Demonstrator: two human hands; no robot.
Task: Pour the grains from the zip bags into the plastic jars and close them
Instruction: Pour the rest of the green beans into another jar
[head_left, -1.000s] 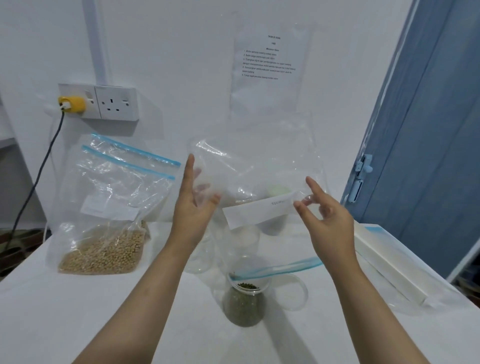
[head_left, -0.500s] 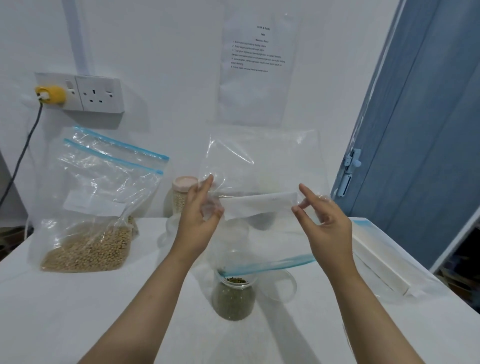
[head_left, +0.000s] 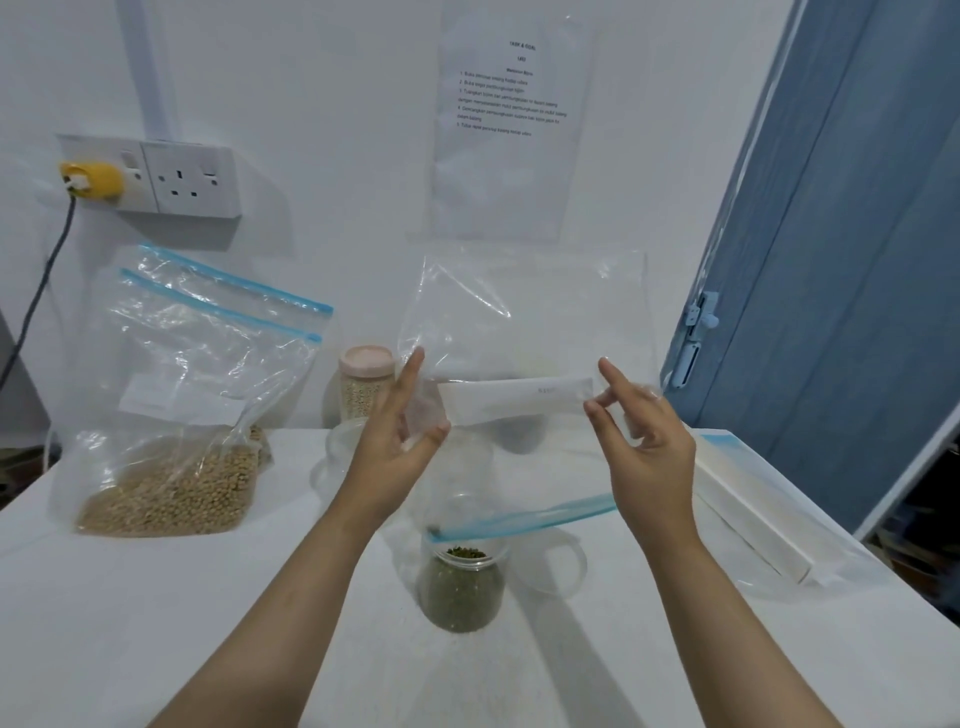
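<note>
Open jar: the jar of green grains (head_left: 461, 587) stands nearest on the white table (head_left: 156, 623), uncapped, with a clear lid (head_left: 550, 564) lying just beside it on the right.
Emptied bag: the clear zip bag (head_left: 524, 332) hangs upside down above that jar, its blue zip strip (head_left: 524, 517) at the bottom, just over the jar mouth. It looks empty.
Left hand: the left hand (head_left: 395, 441) pinches the bag's left edge between thumb and fingers, the forefinger stretched upward.
Right hand: the right hand (head_left: 644, 441) pinches the bag's right edge near its white label, the other fingers loosely curled.
Farther back: a bag of tan grains (head_left: 176, 415) leans by the wall on the left; a capped jar (head_left: 366, 382) of pale grains stands behind the left hand.
Stage: pouring looks finished; the lid is not yet on.
Risk: stray grains clinging inside the limp bag could drop onto the table if it swings off the mouth. The low zip strip could catch the rim and tip the jar as the bag is drawn away.
</note>
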